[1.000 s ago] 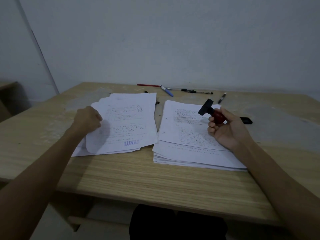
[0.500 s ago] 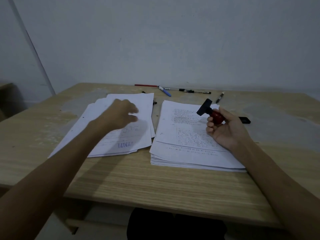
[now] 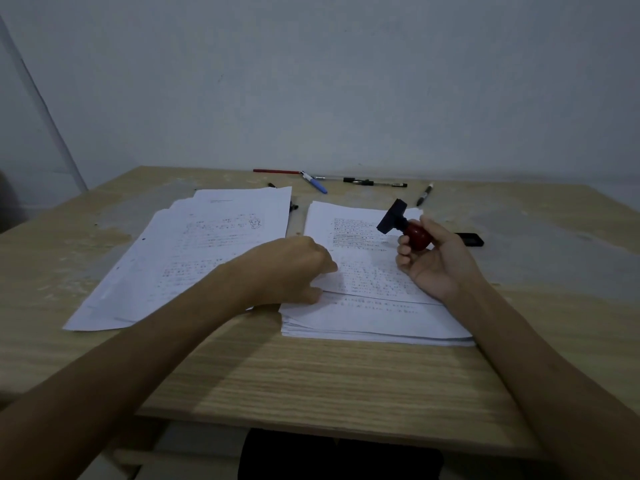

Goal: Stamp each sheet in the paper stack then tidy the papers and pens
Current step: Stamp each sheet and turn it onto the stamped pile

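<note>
Midway, approx.: done pile fanned at L of desk; unstamped stack at R, thick. Stamp gripped, raised, by right hand. Left hand curled at top sheet's edge; grip not discernible. Pens scattered at rear, untidied.

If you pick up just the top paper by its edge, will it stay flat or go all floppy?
Probably floppy: the top sheet looks thin and single. It likely weighs almost nothing, so the left hand at its edge could slide it off the stack.
</note>
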